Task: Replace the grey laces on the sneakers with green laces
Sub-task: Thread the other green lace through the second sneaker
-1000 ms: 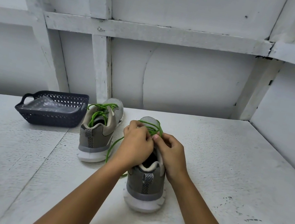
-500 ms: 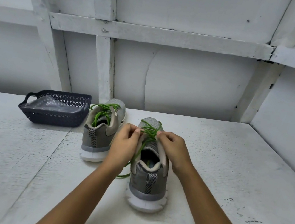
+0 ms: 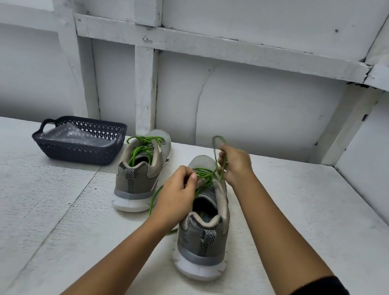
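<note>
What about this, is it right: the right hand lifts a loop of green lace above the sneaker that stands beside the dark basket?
Not quite. The head view shows that the right hand lifts a loop of green lace above the nearer sneaker, which stands apart from the dark basket. The far sneaker beside that basket is untouched.

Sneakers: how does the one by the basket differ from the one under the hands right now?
The far sneaker stands beside the basket, untouched; the near sneaker has the left hand and right hand at its lace. The far lace sits bunched at the shoe's opening; the near lace is pinched in both hands, one strand trailing onto the table. Both are grey with white soles, heels toward the camera, green-laced.
</note>
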### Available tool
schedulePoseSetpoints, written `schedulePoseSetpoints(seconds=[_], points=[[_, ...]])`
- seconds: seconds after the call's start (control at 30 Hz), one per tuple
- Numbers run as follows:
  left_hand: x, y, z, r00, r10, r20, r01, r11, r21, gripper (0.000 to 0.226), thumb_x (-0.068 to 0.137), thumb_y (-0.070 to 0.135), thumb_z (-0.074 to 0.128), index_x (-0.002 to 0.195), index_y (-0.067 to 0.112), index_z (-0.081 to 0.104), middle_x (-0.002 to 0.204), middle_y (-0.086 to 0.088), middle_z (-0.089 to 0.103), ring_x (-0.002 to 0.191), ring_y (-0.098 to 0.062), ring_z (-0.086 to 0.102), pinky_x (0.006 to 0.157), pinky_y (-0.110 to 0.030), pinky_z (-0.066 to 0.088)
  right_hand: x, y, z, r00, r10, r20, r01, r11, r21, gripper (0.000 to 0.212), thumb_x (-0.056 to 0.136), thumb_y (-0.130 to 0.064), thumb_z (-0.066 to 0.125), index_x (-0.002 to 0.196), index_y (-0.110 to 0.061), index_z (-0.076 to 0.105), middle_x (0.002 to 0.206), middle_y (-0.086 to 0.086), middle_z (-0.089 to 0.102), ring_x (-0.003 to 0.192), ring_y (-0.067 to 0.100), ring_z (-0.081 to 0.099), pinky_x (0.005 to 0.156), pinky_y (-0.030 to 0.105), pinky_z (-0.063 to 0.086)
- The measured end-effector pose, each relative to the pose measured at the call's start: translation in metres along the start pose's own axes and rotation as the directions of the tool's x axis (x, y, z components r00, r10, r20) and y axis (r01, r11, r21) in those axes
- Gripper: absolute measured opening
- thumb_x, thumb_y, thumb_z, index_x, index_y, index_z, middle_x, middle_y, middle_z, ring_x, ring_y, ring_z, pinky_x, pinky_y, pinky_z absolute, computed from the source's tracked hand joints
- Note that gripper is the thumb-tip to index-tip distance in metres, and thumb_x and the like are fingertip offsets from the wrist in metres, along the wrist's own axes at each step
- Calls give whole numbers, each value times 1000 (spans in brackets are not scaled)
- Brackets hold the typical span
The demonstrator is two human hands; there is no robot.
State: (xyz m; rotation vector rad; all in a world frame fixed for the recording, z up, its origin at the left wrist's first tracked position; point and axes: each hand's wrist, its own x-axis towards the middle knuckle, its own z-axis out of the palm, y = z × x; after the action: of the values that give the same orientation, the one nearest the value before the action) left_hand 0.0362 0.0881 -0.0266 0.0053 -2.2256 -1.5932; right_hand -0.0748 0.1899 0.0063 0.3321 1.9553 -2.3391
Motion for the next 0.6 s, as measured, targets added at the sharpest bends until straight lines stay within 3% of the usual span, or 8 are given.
schedulePoseSetpoints(seconds=[0.1, 0.17, 0.27, 0.33, 0.4, 0.47, 0.53, 0.6], points=[[-1, 0, -2, 1000, -3, 17, 2, 1000, 7, 23, 99, 13, 43, 76, 18, 44, 71, 16, 50, 94, 17, 45, 56, -4, 36, -2, 1, -14, 984, 10, -177, 24, 982, 190, 25, 93, -17, 51, 68, -16, 51, 62, 0, 50, 53, 10, 44, 52, 23, 34], [0, -2, -4, 1000, -12, 20, 12, 1000, 3, 23, 99, 14, 43, 77, 19, 45, 72, 17, 51, 83, 28, 48, 56, -4, 37, -13, 9, -24, 974, 36, -222, 11, 979, 204, 22, 93, -21, 48, 72, -17, 53, 68, 0, 52, 60, 12, 46, 58, 26, 37], [2, -6, -5, 1000, -24, 12, 24, 1000, 17, 22, 99, 17, 44, 78, 21, 46, 73, 19, 53, 67, 19, 53, 59, -6, 37, -39, 31, -32, 988, 25, -153, -5, 991, 130, 26, 95, -34, 46, 79, -17, 57, 82, 4, 56, 78, 17, 53, 71, 32, 45], [3, -8, -4, 1000, -27, 10, 27, 999, 21, 20, 99, 18, 44, 79, 21, 47, 72, 18, 54, 66, 16, 52, 60, -9, 38, -56, 45, -32, 997, -54, -61, 58, 996, 69, 34, 93, -44, 49, 82, -15, 62, 92, 11, 64, 90, 23, 61, 85, 38, 50], [4, -6, -2, 1000, -21, 5, 21, 1000, 18, 19, 98, 17, 45, 80, 18, 48, 70, 16, 53, 62, 18, 51, 57, -7, 36, -70, 53, -30, 985, -163, 49, 165, 985, -52, 46, 83, -56, 57, 85, -12, 68, 94, 14, 70, 94, 26, 66, 88, 40, 51], [4, -2, -2, 999, -30, -11, 30, 999, -40, 17, 98, 14, 46, 82, 14, 50, 72, 14, 55, 63, 18, 53, 57, -6, 38, -81, 57, -29, 963, -244, 111, 260, 952, -160, 37, 85, -46, 62, 89, -9, 69, 91, 9, 71, 91, 21, 66, 84, 36, 52], [4, 0, -4, 997, -62, -36, 56, 987, -149, 17, 97, 11, 46, 81, 13, 52, 77, 7, 59, 70, 9, 59, 64, -6, 43, -84, 60, -31, 956, -281, 81, 292, 930, -225, 24, 90, -30, 61, 89, -8, 68, 88, 8, 70, 89, 21, 65, 82, 36, 51], [6, 1, -11, 994, -89, -64, 72, 971, -228, 20, 98, 12, 44, 81, 16, 53, 84, 3, 63, 85, -8, 62, 82, -20, 49, -85, 62, -34, 960, -276, 49, 279, 927, -250, 24, 90, -30, 60, 87, -8, 68, 87, 8, 70, 89, 24, 65, 82, 38, 51]])
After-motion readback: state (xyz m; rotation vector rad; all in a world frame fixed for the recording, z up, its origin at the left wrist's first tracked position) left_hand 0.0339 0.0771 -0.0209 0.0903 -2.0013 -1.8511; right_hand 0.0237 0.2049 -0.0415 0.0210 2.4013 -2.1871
